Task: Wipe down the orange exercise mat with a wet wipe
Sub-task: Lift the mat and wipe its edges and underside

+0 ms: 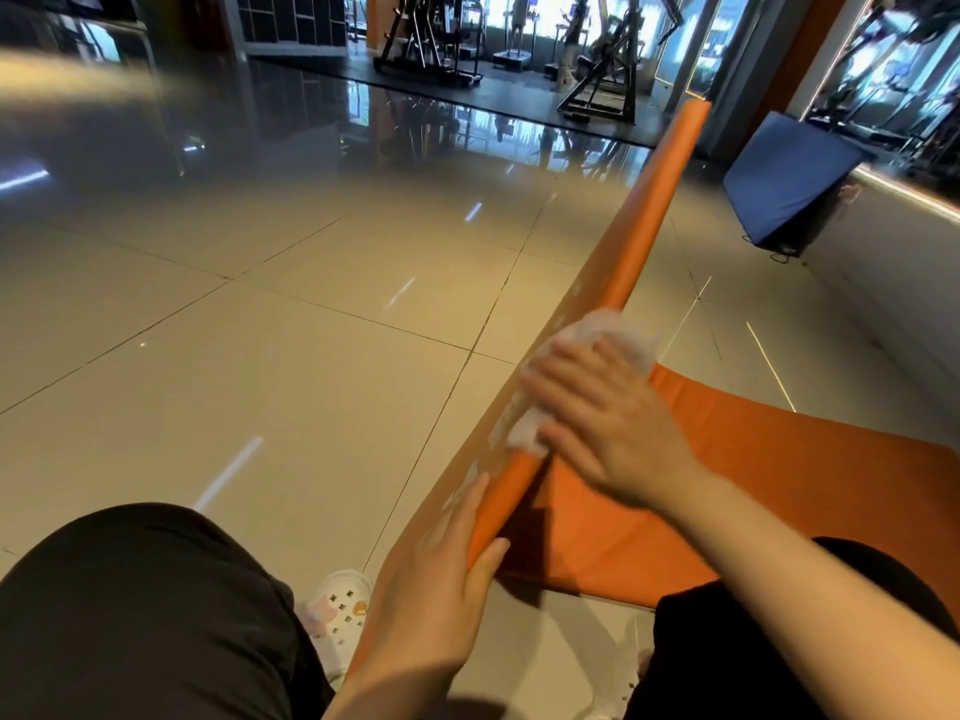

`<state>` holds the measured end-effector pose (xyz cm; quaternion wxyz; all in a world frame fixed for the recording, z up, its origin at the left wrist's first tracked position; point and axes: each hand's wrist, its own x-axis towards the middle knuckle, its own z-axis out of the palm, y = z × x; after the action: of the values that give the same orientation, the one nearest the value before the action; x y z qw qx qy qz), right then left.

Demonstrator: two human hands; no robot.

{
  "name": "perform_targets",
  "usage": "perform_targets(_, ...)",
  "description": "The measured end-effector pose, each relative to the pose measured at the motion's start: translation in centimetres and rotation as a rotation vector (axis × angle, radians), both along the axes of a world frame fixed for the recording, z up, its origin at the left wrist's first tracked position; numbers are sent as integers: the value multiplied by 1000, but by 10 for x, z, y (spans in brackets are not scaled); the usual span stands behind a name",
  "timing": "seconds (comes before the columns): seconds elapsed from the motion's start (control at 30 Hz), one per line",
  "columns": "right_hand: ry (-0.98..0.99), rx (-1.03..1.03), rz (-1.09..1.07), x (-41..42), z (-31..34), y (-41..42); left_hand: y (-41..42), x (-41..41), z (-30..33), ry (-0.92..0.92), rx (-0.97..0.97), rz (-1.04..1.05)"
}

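The right hand [613,423] lies flat over a white wet wipe [597,345], fingers straight and spread, pressing the crumpled wipe down onto the rolled edge of the orange exercise mat [779,491]; the wipe bunches out beyond the fingertips and shows again under the palm's near side. The left hand [441,579] rests against the near end of the same roll, fingers extended along its left face and thumb on the right side — a loose, open brace rather than a clenched hold. In the head view, the only 1 given, the mat is a bright, uniform orange with a smooth matte surface: 1 part lies flat on the floor to the right, between the person's knees and outward, while its long edge is curled into a tight tube that rises diagonally from the left hand toward the upper right. Pale smears or reflections run along the tube's left face near the hands; which of the 2 cannot be told. The mat sits on glossy beige floor tiles [260,330] streaked with light reflections. Dark trouser legs [145,615] frame the bottom corners, and a white perforated clog [340,610] with small charms shows beside the left knee. Farther off — a blue pad [789,179] leaning at the right, and dark gym machines [431,44] along the back.
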<state>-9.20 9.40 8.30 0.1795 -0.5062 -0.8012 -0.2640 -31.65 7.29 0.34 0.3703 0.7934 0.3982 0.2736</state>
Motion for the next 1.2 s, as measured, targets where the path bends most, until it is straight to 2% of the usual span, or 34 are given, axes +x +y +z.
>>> perform_targets(0.13,101,65,-182,66,70,28,-4,-5,7,39,-21,-29)
perform_targets(0.23,164,136,-259,84,88,37,-3,-10,5,54,-31,-36)
perform_targets(0.33,154,110,-150,53,59,28,2,-12,-2,28,-46,-10)
perform_targets(0.43,92,10,20,3,1,4,7,-13,-7,-3,-73,19)
perform_targets(0.5,-33,-48,127,-20,-26,-12,8,-13,-8,-40,-69,29)
perform_targets(0.6,-276,-63,236,-10,-12,-6,10,-12,-6,-58,-54,39)
perform_targets(0.77,-307,21,123,55,53,32,16,-14,-8,-41,-56,11)
perform_targets(0.9,-345,-36,66,84,90,40,23,-13,-8,-5,-64,9)
perform_targets(1.1,-280,98,97,50,61,34,20,-18,0,91,-40,97)
perform_targets(1.2,-214,148,63,36,48,23,23,-9,21,121,70,151)
